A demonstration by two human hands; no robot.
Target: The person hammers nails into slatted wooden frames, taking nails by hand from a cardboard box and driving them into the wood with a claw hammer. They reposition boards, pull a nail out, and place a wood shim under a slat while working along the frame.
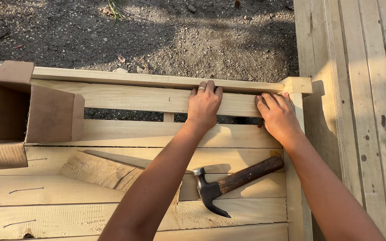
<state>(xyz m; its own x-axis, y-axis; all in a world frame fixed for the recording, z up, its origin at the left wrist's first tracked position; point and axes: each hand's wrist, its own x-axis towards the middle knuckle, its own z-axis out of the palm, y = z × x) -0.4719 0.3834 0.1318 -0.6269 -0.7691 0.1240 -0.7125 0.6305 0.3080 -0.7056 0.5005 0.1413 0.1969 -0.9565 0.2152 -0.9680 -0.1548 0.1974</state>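
Note:
My left hand (pixel 204 105) lies flat on a pale wooden slat (pixel 135 98), its fingertips curled over the slat's far edge; a ring shows on one finger. My right hand (pixel 278 116) presses on the right end of the same slat, close to the corner post (pixel 296 85) of the frame. The slat sits against a thinner top rail (pixel 112 78). A claw hammer (pixel 233 183) with a dark wooden handle lies loose on the boards between my forearms.
An open cardboard box (pixel 27 111) rests on the boards at the left. A rough wood offcut (pixel 101 170) lies mid-left, and thin nails (pixel 25 190) lie on the planks. Gravel ground is beyond; another plank panel (pixel 367 111) stands at the right.

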